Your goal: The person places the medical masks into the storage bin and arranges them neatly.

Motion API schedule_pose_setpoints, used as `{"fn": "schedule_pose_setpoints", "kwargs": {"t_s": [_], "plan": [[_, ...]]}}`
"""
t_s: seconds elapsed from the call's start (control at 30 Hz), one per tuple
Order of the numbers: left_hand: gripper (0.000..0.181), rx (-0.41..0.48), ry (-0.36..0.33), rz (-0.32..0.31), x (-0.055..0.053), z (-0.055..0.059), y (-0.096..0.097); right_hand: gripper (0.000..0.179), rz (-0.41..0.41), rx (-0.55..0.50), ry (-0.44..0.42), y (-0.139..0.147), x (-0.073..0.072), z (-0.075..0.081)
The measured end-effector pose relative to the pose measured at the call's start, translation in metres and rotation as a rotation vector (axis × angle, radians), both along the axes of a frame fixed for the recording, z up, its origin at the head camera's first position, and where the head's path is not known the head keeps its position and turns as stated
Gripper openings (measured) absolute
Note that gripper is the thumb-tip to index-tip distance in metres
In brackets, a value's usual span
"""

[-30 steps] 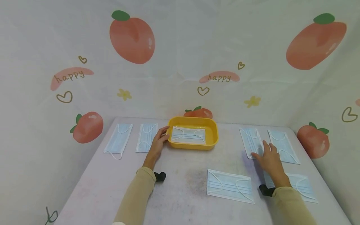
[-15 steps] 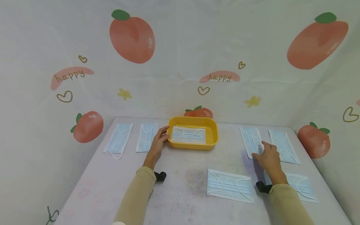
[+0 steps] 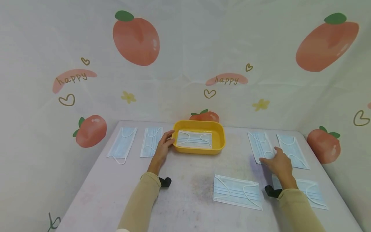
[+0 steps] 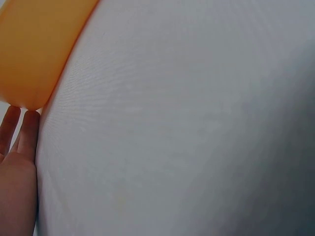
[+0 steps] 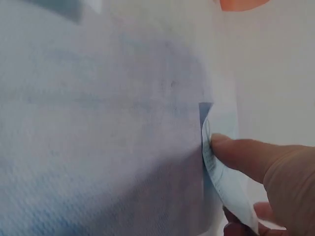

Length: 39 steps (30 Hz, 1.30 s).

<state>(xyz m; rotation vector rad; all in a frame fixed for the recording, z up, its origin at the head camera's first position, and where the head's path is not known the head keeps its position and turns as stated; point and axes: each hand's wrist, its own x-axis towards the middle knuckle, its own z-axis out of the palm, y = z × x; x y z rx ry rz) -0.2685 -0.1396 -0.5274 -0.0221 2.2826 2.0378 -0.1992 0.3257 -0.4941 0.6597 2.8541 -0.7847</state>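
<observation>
My left hand point(image 3: 161, 145) rests its fingertips against the left end of a yellow plastic tray point(image 3: 200, 151); in the left wrist view the straight fingers point(image 4: 30, 132) meet the tray's wall point(image 4: 42, 49). A pale blue face mask point(image 3: 195, 139) lies flat in the tray. On the right, my right hand point(image 3: 280, 165) pinches the near end of another face mask point(image 3: 256, 141). Close up in the right wrist view, my thumb point(image 5: 246, 156) presses on top of that mask point(image 5: 229, 189) while fingertips show beneath its raised, bent edge.
One more mask point(image 3: 291, 148) lies right of the pinched one. Two lie nearer: one mask point(image 3: 237, 192) at front centre, one mask point(image 3: 314, 193) partly under my right wrist. Left of the tray are two masks, an outer one point(image 3: 121, 141) and an inner one point(image 3: 151, 138). Behind hangs a fruit-printed cloth point(image 3: 179, 48).
My right hand's spread fingers have drawn in, and now pinch the near end of the mask beneath them, which bends up slightly. My left hand and the tray have stayed still.
</observation>
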Motion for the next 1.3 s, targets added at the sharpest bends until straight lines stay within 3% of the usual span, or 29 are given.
{"fn": "schedule_pose_setpoints", "kwargs": {"t_s": [0.2,0.47,0.6,0.77,1.13,1.3], "plan": [[0.044,-0.001,0.002,0.001,0.002,-0.003,0.001,0.088,-0.063,-0.015,-0.001,-0.001,0.005,-0.002],[0.042,0.003,0.000,0.004,0.002,-0.005,0.000,0.056,-0.007,-0.038,0.196,0.000,0.010,-0.007],[0.043,0.013,0.007,-0.004,0.001,-0.003,-0.001,0.043,-0.060,-0.093,0.274,0.002,0.011,-0.010],[0.045,0.013,-0.002,-0.003,0.001,-0.003,-0.001,0.044,-0.123,-0.157,0.308,0.001,0.011,-0.009],[0.045,0.020,0.014,0.001,-0.002,-0.002,-0.002,0.055,-0.223,-0.496,0.325,0.001,0.005,0.004],[0.046,0.028,0.024,-0.012,-0.002,-0.002,-0.002,0.057,-0.264,-0.707,0.369,-0.001,0.004,0.010]]}}
